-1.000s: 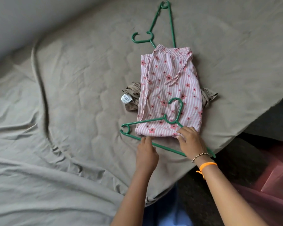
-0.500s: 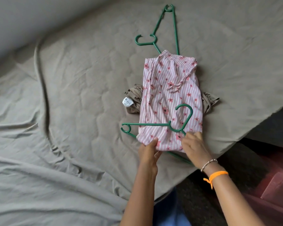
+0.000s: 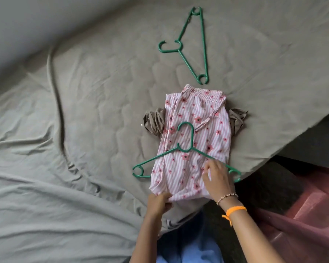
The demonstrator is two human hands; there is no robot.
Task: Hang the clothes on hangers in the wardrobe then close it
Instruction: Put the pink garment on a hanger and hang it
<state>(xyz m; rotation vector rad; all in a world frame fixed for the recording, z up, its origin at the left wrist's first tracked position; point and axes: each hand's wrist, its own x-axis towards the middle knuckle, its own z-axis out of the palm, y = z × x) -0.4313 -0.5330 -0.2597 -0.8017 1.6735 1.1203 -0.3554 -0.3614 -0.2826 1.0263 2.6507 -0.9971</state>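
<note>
From the head camera: the pink striped trousers, folded into a soft cotton oblong dotted with red flowers, lie on the quilted grey-green bed sheet near the mattress corner. Their gathered elastic waistband points away — the near end is threaded through the green plastic hanger, whose thin bars and curved hook lie on top of the cloth while its bottom bar runs beneath. The left hand pinches the near hem of the trousers, fingers curled round the fabric at the bed's edge. The right hand rests on the cloth beside the hanger's right arm, fingers bent and gathering the material. Under the trousers, a crumpled olive-brown garment pokes out on both sides. Further up the bed, a second green hanger lies flat — apart from the pile.
</note>
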